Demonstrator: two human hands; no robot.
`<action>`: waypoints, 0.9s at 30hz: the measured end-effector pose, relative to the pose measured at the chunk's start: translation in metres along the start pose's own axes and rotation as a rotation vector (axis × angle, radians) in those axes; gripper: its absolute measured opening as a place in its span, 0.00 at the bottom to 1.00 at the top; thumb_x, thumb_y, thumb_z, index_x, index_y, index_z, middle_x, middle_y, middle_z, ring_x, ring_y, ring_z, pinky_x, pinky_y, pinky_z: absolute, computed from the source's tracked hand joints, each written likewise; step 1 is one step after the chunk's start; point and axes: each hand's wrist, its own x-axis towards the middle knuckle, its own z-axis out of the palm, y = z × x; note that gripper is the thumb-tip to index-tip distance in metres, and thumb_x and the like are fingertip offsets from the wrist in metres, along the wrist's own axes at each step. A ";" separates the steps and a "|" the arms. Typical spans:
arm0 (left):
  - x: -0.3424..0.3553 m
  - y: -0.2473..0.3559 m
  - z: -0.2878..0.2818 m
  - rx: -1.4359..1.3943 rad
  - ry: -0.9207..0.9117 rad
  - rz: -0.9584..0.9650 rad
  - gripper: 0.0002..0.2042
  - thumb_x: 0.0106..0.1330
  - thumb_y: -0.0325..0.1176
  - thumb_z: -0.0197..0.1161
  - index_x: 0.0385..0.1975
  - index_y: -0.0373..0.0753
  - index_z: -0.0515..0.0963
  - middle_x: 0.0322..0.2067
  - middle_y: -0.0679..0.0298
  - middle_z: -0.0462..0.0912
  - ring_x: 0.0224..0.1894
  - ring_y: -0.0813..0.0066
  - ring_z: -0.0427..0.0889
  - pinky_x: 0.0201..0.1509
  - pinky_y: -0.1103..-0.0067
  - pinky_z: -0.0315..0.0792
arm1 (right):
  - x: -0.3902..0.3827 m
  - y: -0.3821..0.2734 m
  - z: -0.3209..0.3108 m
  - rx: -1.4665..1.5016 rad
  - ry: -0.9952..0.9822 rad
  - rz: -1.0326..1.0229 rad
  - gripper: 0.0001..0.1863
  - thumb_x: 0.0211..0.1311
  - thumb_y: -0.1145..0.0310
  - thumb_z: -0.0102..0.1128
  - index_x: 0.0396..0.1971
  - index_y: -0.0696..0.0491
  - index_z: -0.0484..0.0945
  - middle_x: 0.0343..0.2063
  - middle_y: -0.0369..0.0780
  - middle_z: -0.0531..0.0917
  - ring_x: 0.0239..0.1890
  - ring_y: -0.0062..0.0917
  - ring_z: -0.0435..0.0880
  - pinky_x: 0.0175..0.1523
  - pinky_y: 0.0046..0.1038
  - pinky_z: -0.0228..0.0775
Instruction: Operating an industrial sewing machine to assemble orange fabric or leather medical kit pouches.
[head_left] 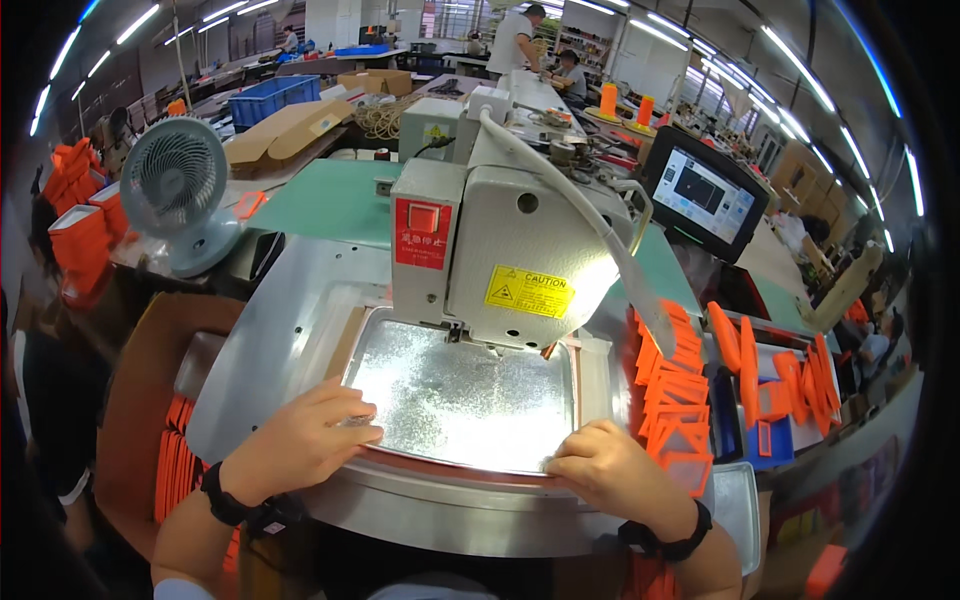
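Note:
A shallow, shiny metal tray (465,405) with a thin raised rim lies under the head of a grey industrial sewing machine (540,260). My left hand (310,435) grips the tray's left edge near its front corner, thumb and fingertips close together. At the front right corner, my right hand (605,460) has its fingers curled and pinched on the rim. Light from the machine glares off the tray's surface. Beneath it is a polished metal bed (450,510) with a curved front edge. The undersides of both hands' grips are hidden.
Orange-framed pieces (675,400) are stacked right of the tray. More orange pieces (175,450) stand in a cardboard box (140,400) at left. Another metal tray (737,510) sits at lower right. A fan (175,180), a screen (700,190) and a blue crate (275,100) stand farther back. People work beyond.

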 end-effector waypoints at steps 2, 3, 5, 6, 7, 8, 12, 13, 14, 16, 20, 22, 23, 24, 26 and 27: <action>0.001 -0.001 0.003 -0.024 -0.039 -0.008 0.12 0.54 0.24 0.70 0.39 0.41 0.85 0.46 0.63 0.82 0.53 0.58 0.80 0.59 0.64 0.74 | -0.001 0.001 0.001 0.000 -0.002 -0.006 0.14 0.46 0.73 0.70 0.37 0.50 0.86 0.33 0.33 0.82 0.41 0.27 0.81 0.52 0.30 0.67; 0.001 -0.002 0.005 -0.021 -0.035 0.005 0.12 0.54 0.24 0.70 0.39 0.41 0.85 0.46 0.62 0.82 0.53 0.58 0.80 0.60 0.63 0.73 | -0.002 0.001 0.001 -0.009 -0.010 -0.009 0.14 0.46 0.72 0.70 0.37 0.50 0.86 0.33 0.33 0.83 0.42 0.27 0.81 0.52 0.31 0.68; 0.001 -0.004 0.007 -0.015 -0.027 0.030 0.12 0.54 0.24 0.70 0.39 0.41 0.85 0.46 0.61 0.82 0.52 0.59 0.80 0.61 0.60 0.72 | -0.002 0.004 0.001 -0.002 -0.008 -0.024 0.14 0.46 0.72 0.70 0.37 0.51 0.86 0.36 0.35 0.83 0.44 0.29 0.81 0.54 0.33 0.69; 0.000 -0.004 0.008 -0.013 -0.029 0.026 0.11 0.55 0.25 0.70 0.39 0.41 0.85 0.45 0.61 0.82 0.53 0.59 0.80 0.63 0.59 0.71 | -0.001 0.006 0.001 0.014 0.003 -0.038 0.14 0.46 0.72 0.70 0.37 0.51 0.86 0.38 0.37 0.83 0.46 0.31 0.81 0.56 0.36 0.69; 0.000 -0.004 0.008 -0.011 -0.030 0.023 0.11 0.56 0.25 0.69 0.40 0.40 0.85 0.45 0.60 0.82 0.53 0.59 0.80 0.66 0.58 0.69 | 0.001 0.008 0.002 0.030 0.014 -0.052 0.14 0.46 0.72 0.71 0.37 0.52 0.86 0.40 0.38 0.83 0.48 0.33 0.81 0.58 0.38 0.70; -0.001 -0.005 0.008 -0.009 -0.032 0.019 0.11 0.57 0.26 0.68 0.40 0.40 0.85 0.45 0.60 0.82 0.53 0.59 0.80 0.68 0.56 0.68 | 0.002 0.006 0.000 0.032 0.034 -0.039 0.13 0.47 0.73 0.69 0.36 0.53 0.85 0.42 0.41 0.82 0.49 0.34 0.80 0.60 0.39 0.68; 0.001 -0.001 0.004 0.024 -0.063 -0.016 0.10 0.56 0.27 0.69 0.39 0.40 0.85 0.45 0.60 0.82 0.53 0.61 0.80 0.69 0.54 0.67 | 0.007 0.002 -0.005 0.071 -0.001 -0.027 0.13 0.48 0.74 0.65 0.36 0.55 0.85 0.48 0.48 0.79 0.54 0.39 0.79 0.65 0.46 0.64; 0.002 0.000 0.003 0.036 -0.070 -0.017 0.10 0.56 0.27 0.69 0.38 0.40 0.84 0.44 0.60 0.82 0.53 0.62 0.80 0.69 0.55 0.67 | 0.006 0.004 -0.005 0.088 -0.040 -0.030 0.13 0.47 0.75 0.65 0.37 0.55 0.86 0.50 0.49 0.79 0.56 0.40 0.78 0.66 0.48 0.64; 0.003 0.001 0.002 0.048 -0.077 -0.018 0.09 0.56 0.27 0.69 0.38 0.40 0.84 0.44 0.60 0.82 0.53 0.62 0.81 0.69 0.55 0.67 | 0.005 0.004 -0.005 0.107 -0.060 -0.020 0.14 0.47 0.75 0.65 0.38 0.55 0.86 0.51 0.49 0.79 0.57 0.41 0.78 0.67 0.49 0.63; 0.010 0.005 0.000 0.045 -0.111 -0.013 0.08 0.57 0.30 0.70 0.35 0.40 0.84 0.42 0.61 0.82 0.50 0.62 0.81 0.66 0.58 0.70 | 0.004 0.006 -0.005 0.147 -0.101 0.000 0.16 0.47 0.75 0.65 0.40 0.55 0.86 0.53 0.50 0.79 0.59 0.41 0.78 0.68 0.51 0.63; 0.043 0.012 -0.010 0.126 -0.466 -0.010 0.10 0.58 0.35 0.70 0.36 0.39 0.82 0.39 0.61 0.81 0.45 0.62 0.81 0.57 0.64 0.73 | 0.005 0.017 -0.010 0.186 -0.203 -0.014 0.19 0.46 0.74 0.65 0.43 0.56 0.85 0.56 0.52 0.78 0.62 0.42 0.77 0.70 0.52 0.61; 0.064 0.010 -0.003 0.160 -0.528 0.013 0.14 0.59 0.37 0.70 0.41 0.38 0.81 0.40 0.60 0.80 0.44 0.61 0.80 0.54 0.65 0.73 | 0.008 0.023 -0.010 0.189 -0.275 -0.039 0.21 0.46 0.73 0.65 0.45 0.56 0.85 0.56 0.52 0.78 0.63 0.42 0.76 0.70 0.51 0.61; 0.074 0.007 0.003 0.178 -0.560 0.022 0.16 0.59 0.38 0.70 0.44 0.37 0.80 0.41 0.59 0.80 0.44 0.60 0.80 0.53 0.65 0.73 | 0.008 0.024 -0.010 0.186 -0.270 -0.039 0.21 0.45 0.73 0.65 0.44 0.56 0.85 0.56 0.52 0.79 0.63 0.42 0.76 0.70 0.51 0.61; 0.082 0.004 0.009 0.178 -0.472 0.098 0.18 0.59 0.39 0.70 0.46 0.37 0.78 0.43 0.58 0.79 0.46 0.59 0.80 0.54 0.65 0.73 | 0.008 0.025 -0.010 0.185 -0.262 -0.050 0.21 0.45 0.72 0.65 0.44 0.56 0.85 0.56 0.52 0.79 0.63 0.42 0.76 0.70 0.51 0.61; 0.096 -0.012 0.029 0.162 -0.302 0.261 0.24 0.59 0.41 0.71 0.51 0.37 0.75 0.46 0.56 0.79 0.50 0.58 0.79 0.55 0.65 0.72 | 0.007 0.025 -0.009 0.187 -0.252 -0.048 0.20 0.45 0.72 0.65 0.44 0.56 0.85 0.55 0.52 0.79 0.63 0.42 0.76 0.70 0.51 0.61; 0.101 -0.021 0.037 0.139 -0.296 0.282 0.27 0.58 0.44 0.71 0.53 0.37 0.74 0.49 0.55 0.78 0.52 0.56 0.78 0.57 0.65 0.71 | 0.007 0.025 -0.008 0.189 -0.246 -0.045 0.20 0.46 0.72 0.65 0.43 0.56 0.85 0.56 0.52 0.79 0.63 0.42 0.76 0.70 0.51 0.61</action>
